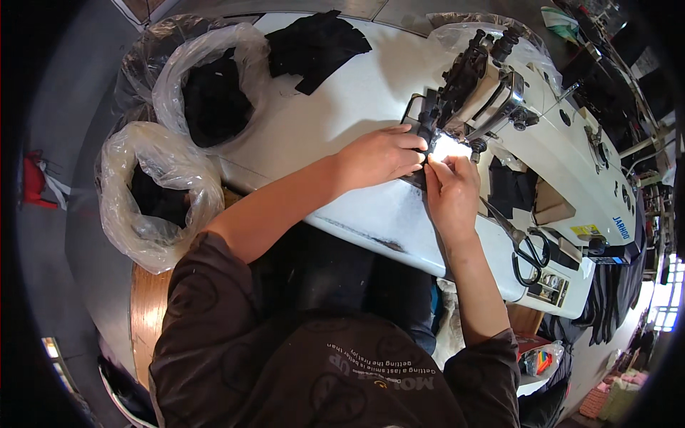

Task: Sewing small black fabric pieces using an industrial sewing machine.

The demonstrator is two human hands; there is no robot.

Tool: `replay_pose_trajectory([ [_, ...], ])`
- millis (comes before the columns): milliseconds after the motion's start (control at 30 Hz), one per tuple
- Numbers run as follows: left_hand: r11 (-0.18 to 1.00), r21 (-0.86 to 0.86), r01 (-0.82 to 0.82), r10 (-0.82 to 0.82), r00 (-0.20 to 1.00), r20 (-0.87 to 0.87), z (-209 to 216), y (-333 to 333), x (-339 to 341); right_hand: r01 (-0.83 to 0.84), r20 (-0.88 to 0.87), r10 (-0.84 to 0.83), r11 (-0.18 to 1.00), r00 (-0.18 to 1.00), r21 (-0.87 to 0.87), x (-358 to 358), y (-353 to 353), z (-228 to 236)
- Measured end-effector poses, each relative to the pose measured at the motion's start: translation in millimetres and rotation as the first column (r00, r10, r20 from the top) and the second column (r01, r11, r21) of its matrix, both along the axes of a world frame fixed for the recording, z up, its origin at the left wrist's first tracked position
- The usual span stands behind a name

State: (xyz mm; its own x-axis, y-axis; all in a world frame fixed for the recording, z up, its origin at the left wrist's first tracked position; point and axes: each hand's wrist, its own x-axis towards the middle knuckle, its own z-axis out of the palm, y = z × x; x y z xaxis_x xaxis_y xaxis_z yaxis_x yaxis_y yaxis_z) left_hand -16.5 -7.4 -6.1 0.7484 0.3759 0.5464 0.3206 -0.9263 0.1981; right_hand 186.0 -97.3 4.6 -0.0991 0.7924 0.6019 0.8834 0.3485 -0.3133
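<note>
At the lit needle area of a white sewing machine [564,153], my two hands meet over a narrow piece of black cloth [427,130]. My left hand [378,158] comes in from the left, its fingers bent and closed along the cloth's edge. Close by on the right, my right hand [455,187] pinches the cloth between thumb and fingertips, just in front of the needle area. Fingers and the machine head hide much of the cloth. Black-handled scissors [529,258] lie right of my right wrist, blades pointing towards the machine.
Two clear plastic bags [165,89] [118,207] holding black cloth stand at the table's left edge. Black cut pieces [317,48] lie on the white tabletop [335,100] at the back. More black cloth [508,187] sits under the machine arm.
</note>
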Motion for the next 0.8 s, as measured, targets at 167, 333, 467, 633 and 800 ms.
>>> replay_pose_trajectory([
  [167,0.997,0.042,0.061,-0.059,0.997,-0.041,3.7,20.4,2.9,0.023,-0.007,-0.023,0.999,1.0,0.032,-0.4,4.3,-2.6],
  [333,1.0,-0.01,0.018,-0.017,1.0,0.008,-11.0,32.7,3.7,-0.001,-0.034,0.003,0.999,0.999,0.042,-1.0,1.7,-5.8],
  [467,0.998,0.028,-0.059,0.058,0.997,0.042,-6.4,25.2,5.4,-0.005,-0.026,0.006,1.0,1.0,0.026,0.7,2.2,-6.0],
  [633,0.993,-0.025,-0.114,0.113,0.993,-0.028,0.8,26.5,8.2,0.02,0.03,-0.021,1.0,0.999,0.02,0.8,2.3,-3.6],
  [800,0.988,0.02,-0.151,0.15,0.987,0.05,-13.3,39.6,12.8,0.019,0.02,-0.02,0.999,1.0,0.045,-1.0,6.9,-5.5],
])
